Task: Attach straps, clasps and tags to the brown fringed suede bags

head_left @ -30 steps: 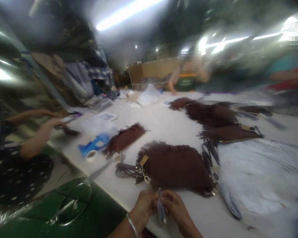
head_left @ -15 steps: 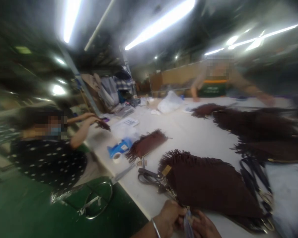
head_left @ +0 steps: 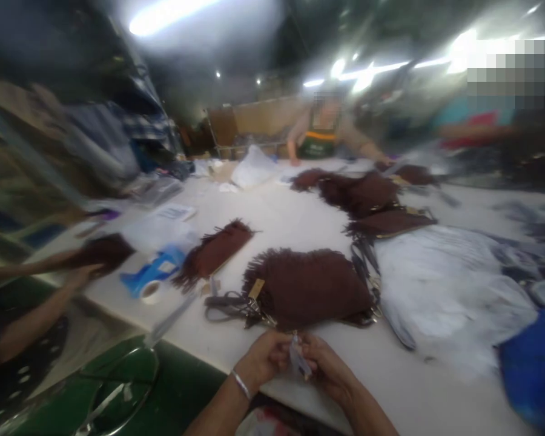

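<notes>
My left hand point(head_left: 263, 358) and my right hand point(head_left: 327, 366) meet at the near edge of the white table point(head_left: 295, 224), both pinching a small clear plastic piece point(head_left: 298, 361) between their fingertips. Just beyond them lies a brown fringed bag point(head_left: 309, 287) with a paper tag point(head_left: 256, 288) and a dark strap with metal clips point(head_left: 229, 304) at its left. A silver bangle point(head_left: 242, 384) sits on my left wrist.
A smaller brown fringed bag point(head_left: 214, 252), a blue tape dispenser point(head_left: 151, 274) and more brown bags point(head_left: 367, 197) lie on the table. White plastic sheeting point(head_left: 440, 284) covers the right side. A person's arms point(head_left: 49, 290) work at the left; another person point(head_left: 322, 136) stands at the far end.
The view has swung back to the right and down. My hands stay together on the clear piece, now fully in view. The person at the left holds a brown bag lower.
</notes>
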Available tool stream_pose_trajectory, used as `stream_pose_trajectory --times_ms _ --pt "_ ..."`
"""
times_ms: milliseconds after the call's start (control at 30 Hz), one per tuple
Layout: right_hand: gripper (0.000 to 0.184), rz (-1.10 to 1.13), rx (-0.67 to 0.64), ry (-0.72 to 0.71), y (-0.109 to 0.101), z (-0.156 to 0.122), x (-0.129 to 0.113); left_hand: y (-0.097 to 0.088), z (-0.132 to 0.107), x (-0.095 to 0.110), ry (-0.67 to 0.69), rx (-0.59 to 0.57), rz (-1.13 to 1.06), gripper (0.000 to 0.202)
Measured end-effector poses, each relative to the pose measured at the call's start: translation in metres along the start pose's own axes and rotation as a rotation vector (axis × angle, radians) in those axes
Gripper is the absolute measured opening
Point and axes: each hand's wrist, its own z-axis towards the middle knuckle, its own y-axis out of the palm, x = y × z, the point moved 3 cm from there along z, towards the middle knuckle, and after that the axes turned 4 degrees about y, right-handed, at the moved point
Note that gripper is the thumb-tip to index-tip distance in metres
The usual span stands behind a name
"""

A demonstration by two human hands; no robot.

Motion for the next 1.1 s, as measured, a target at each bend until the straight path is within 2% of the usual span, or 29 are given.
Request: stream_pose_trajectory --times_ms 133,300,400,567,700,867,1033,1100 --pt "0.044 -0.005 0.070 -0.049 -0.006 0.001 0.011 -0.004 0.000 -0.007 0.061 0.002 0.059 0.029" --pt "0.064 -0.106 0.216 -0.207 -0.012 0.002 0.024 -0.015 -0.002 -0.018 0.237 0.114 0.351 0.057" --pt "0.070 -0.200 0.260 -0.246 -0.011 -0.001 0.028 -0.014 -0.005 -0.020 0.294 0.137 0.427 0.063" --pt "0.060 -0.280 0.360 -0.202 -0.013 -0.018 0.039 -0.007 -0.012 -0.013 0.316 0.250 0.483 0.062" --pt "0.052 -0.322 0.356 -0.171 -0.008 -0.037 0.045 -0.001 -0.015 -0.012 0.346 0.274 0.429 0.056" --pt "0.061 -0.636 0.461 -0.365 0.005 -0.063 0.035 0.004 -0.016 -0.018 0.332 0.292 0.343 0.046" --pt "0.028 -0.938 0.571 -0.486 0.007 -0.072 0.033 0.008 -0.016 -0.020 0.356 0.327 0.302 0.044" --pt "0.024 -1.046 0.621 -0.528 0.005 -0.072 0.035 0.009 -0.015 -0.020 0.363 0.326 0.282 0.045"
